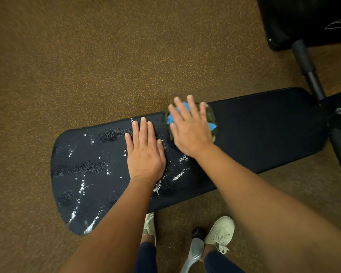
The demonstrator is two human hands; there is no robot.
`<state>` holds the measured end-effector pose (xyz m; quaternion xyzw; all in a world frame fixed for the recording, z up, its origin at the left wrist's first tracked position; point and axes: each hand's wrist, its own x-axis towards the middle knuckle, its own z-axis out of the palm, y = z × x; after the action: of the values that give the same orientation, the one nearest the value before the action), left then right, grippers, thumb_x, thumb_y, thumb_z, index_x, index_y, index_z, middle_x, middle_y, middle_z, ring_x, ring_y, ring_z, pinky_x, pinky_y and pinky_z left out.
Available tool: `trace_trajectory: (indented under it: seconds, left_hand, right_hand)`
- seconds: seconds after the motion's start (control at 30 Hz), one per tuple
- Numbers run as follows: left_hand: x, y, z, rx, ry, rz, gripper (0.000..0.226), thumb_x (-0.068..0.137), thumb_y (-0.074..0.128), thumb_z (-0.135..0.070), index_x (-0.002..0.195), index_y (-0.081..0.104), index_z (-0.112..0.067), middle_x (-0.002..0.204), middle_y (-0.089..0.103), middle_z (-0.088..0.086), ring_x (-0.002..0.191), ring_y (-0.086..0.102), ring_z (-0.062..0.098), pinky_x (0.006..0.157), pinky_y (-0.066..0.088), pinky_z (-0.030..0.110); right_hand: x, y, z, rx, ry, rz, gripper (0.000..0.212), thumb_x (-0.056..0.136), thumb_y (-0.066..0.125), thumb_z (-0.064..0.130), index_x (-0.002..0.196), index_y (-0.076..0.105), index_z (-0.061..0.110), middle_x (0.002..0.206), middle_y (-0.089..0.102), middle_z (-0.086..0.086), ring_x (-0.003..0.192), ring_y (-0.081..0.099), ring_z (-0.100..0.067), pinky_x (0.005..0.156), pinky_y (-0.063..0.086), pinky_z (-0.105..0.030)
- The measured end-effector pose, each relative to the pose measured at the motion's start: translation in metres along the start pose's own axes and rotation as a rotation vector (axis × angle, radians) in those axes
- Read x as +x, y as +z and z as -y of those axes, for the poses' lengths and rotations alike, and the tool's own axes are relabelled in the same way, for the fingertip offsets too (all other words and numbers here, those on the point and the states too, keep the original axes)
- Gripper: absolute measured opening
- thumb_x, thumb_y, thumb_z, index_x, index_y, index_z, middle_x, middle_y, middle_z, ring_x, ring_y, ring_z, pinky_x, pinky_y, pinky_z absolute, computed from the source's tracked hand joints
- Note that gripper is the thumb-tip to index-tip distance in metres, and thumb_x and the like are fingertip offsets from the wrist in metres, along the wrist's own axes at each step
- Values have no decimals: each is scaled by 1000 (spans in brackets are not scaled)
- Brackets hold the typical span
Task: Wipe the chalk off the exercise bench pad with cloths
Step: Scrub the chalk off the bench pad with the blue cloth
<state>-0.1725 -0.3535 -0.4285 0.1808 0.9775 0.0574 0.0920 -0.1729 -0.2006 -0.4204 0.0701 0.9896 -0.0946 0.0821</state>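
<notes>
The left hand (146, 152) lay flat, palm down, its fingers (143, 129) straight and close together, thumb alongside. The right hand (189, 129) was also palm down, fingers (182, 109) straight and spread, pressing on the cloths (170, 118) beneath them; its outline was slightly blurred. The left hand sat just beside that contact, its thumb near the heel of the right hand. Both wrists were straight. The bare left forearm (122, 223) and right forearm (254, 194) reached forward, converging toward the hands.
</notes>
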Motion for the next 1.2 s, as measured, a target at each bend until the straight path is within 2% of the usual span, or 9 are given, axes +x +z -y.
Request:
trace_trajectory:
  seconds: [0.1,0.3,0.5,0.6,0.7,0.8,0.9,1.1,1.2]
  left_hand:
    - [0,0,0,-6,2,6,61,97,14,-37,149,18,-6,159,8,8,147,-3,26,118,0,48]
    - [0,0,1,1,1,3,61,97,14,-37,150,15,-7,160,7,8,147,-4,26,118,-1,47]
    - [-1,-1,1,-11,2,6,60,98,15,-37,150,17,-7,159,7,7,147,-4,25,118,-1,47]
    - [0,-1,1,-8,6,7,60,98,14,-37,150,15,-8,160,6,7,147,-5,25,118,-1,47]
    - [0,0,1,-4,3,6,60,98,15,-37,150,16,-7,159,7,8,147,-4,26,118,0,48]
    - [0,-1,0,-5,1,7,61,97,14,-37,149,18,-6,159,9,9,147,-2,27,118,1,49]
    - [0,-2,1,-12,7,2,60,97,15,-37,149,20,-6,159,10,9,147,-1,27,118,1,48]
    - [0,-1,1,-8,6,-3,59,98,16,-37,150,17,-7,159,8,8,147,-3,26,118,0,48]
    - [0,-1,0,-3,3,-2,60,98,16,-37,149,18,-6,159,9,8,147,-3,27,118,0,48]
  right_hand:
    - [-12,-1,-14,-39,-190,32,58,96,19,42,150,30,22,160,20,0,148,7,-29,116,0,-51]
    - [5,-2,-16,-22,130,-25,56,98,29,41,150,29,18,159,19,-5,147,4,-34,116,-1,-56]
    - [-13,-3,-31,-41,-175,15,58,95,23,44,145,38,20,155,32,-2,146,18,-30,117,11,-53]
    - [-7,-5,-50,-18,3,-37,58,94,26,44,144,40,17,151,37,-4,144,21,-31,116,10,-53]
    - [2,-3,-21,2,168,-70,56,90,32,41,134,49,12,140,47,-8,138,30,-37,113,12,-59]
    - [2,2,1,6,26,-22,55,93,34,41,138,46,14,144,45,-7,140,27,-37,114,9,-59]
    - [-2,-2,-25,5,-89,-35,60,93,25,45,142,43,17,147,42,-4,141,27,-32,115,11,-55]
    - [7,-10,-47,-9,276,-116,51,91,27,43,116,57,11,121,55,-11,123,42,-36,112,15,-62]
    - [20,-11,-12,-11,205,-54,40,94,38,40,111,59,11,112,56,-13,111,45,-37,111,10,-66]
